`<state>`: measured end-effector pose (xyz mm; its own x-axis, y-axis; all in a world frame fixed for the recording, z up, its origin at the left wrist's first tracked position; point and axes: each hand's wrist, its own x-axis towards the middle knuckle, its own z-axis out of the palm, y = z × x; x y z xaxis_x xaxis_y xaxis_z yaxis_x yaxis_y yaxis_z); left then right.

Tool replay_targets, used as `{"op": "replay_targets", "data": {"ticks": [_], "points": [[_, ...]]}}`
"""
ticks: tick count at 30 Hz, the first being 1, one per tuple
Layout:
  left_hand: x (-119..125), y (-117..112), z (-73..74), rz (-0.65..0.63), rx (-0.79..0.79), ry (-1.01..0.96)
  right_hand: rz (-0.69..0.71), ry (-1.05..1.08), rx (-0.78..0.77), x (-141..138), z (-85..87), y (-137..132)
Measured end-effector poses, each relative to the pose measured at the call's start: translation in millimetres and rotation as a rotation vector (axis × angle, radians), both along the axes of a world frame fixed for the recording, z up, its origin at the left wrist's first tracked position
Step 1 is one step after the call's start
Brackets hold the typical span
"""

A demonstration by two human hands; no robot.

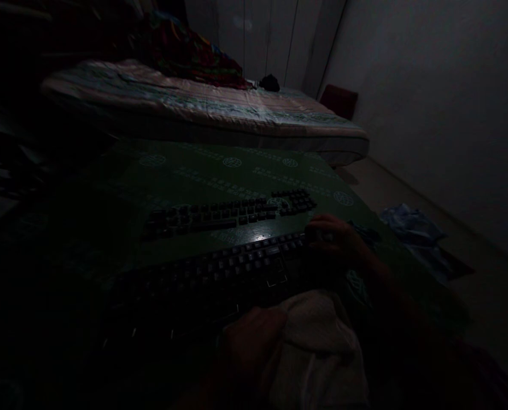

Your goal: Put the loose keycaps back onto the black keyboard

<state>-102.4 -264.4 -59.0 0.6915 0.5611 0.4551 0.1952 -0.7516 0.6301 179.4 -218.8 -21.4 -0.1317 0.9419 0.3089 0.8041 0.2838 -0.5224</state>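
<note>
A black keyboard (237, 263) lies slanted across the green table. Keycaps cover its upper rows, while parts of its lower and right areas look bare in the gloom. At its far right corner, my right hand (333, 236) has its fingers curled closed. A small dark thing seems to be at those fingertips, too dim to name. My left hand (254, 336) is at the keyboard's near edge, closed on a pale cloth (318, 341) that hangs to the right. Behind the keyboard, several loose black keycaps (213, 224) are laid out in rows.
The green patterned table top (207, 179) reaches toward a bed (220, 114) with a striped sheet and a red blanket (194, 57). On the floor at right lies a bluish crumpled sheet or bag (412, 225). A pale wall (442, 102) bounds the right side. Light is very low.
</note>
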Motion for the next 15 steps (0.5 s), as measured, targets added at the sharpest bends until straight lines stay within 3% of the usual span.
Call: {"op": "replay_targets", "data": {"ticks": [4,7,10,15], "points": [[2.7,2.3,-12.3,-0.020,0.070,-0.052,0.006,0.043,-0.049,-7.9,-14.5,-12.5],[5.6,4.0,-19.3,0.008,0.144,-0.127,0.089,0.057,-0.066,-23.7,-18.6,-16.3],[4.8,3.1,-13.9,0.000,0.114,-0.071,0.170,-0.004,-0.044,-38.5,-21.6,-12.9],[0.5,-0.3,-2.0,-0.006,0.033,0.021,0.168,-0.158,0.053,-46.9,-33.2,-2.9]]}}
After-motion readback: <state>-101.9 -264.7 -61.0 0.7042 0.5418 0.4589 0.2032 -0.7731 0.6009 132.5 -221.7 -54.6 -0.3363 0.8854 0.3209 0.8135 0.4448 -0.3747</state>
